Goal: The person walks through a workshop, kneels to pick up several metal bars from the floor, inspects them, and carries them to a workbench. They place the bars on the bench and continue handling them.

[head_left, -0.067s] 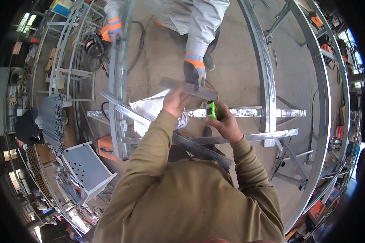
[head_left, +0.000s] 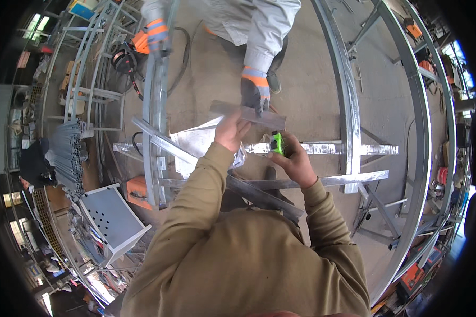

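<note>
I had my left hand [head_left: 230,131] pinching the near edge of the flat metal strip [head_left: 247,114] to steady it against the co-worker's gloved hand [head_left: 255,93], while my right hand [head_left: 296,162] gripped the green tape measure [head_left: 277,143] beside it.

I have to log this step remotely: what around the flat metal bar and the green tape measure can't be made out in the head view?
- Tape measure: mostly wrapped by the right hand; any blade is too small to tell.
- Flat metal bar: its middle is covered by the left hand and a co-worker's gloved hand.
- Co-worker: upper body cut off by the top edge.
- Frame rails: bent by the fisheye.
</note>
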`<control>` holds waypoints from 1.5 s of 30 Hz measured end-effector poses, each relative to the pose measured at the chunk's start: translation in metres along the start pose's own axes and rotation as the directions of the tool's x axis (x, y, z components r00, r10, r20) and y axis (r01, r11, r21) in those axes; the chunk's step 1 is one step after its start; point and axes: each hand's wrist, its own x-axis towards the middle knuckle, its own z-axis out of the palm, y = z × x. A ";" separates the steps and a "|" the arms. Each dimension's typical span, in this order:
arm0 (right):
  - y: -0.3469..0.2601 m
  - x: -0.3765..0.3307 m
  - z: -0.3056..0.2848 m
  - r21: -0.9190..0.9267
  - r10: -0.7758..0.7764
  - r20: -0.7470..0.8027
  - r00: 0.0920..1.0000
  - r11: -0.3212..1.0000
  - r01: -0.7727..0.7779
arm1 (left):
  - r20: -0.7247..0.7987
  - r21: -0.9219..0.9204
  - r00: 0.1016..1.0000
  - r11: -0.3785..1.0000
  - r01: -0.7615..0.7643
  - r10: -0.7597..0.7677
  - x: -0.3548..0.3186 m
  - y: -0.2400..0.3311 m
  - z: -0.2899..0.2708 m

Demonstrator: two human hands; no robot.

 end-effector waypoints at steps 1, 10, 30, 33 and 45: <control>-0.005 0.002 0.002 -0.024 -0.020 -0.013 1.000 1.000 0.020 | 0.002 -0.042 1.000 0.999 -0.002 0.003 0.003 0.002 0.004; -0.027 0.036 0.032 -0.005 -0.092 -0.037 0.995 0.996 0.092 | 0.030 -0.195 0.970 0.954 -0.229 0.239 -0.010 0.025 0.037; -0.056 0.049 -0.006 0.281 -0.040 -0.172 0.984 0.956 0.088 | -0.427 0.318 0.903 0.943 0.103 0.045 -0.229 -0.215 -0.248; -0.060 0.054 -0.013 0.219 -0.090 -0.197 0.976 0.966 0.134 | -0.502 0.264 0.862 0.961 0.080 0.067 -0.236 -0.240 -0.262; -0.008 -0.002 -0.001 0.123 0.046 -0.101 0.994 0.992 -0.033 | -0.526 0.185 0.850 0.979 0.083 0.027 -0.247 -0.286 -0.292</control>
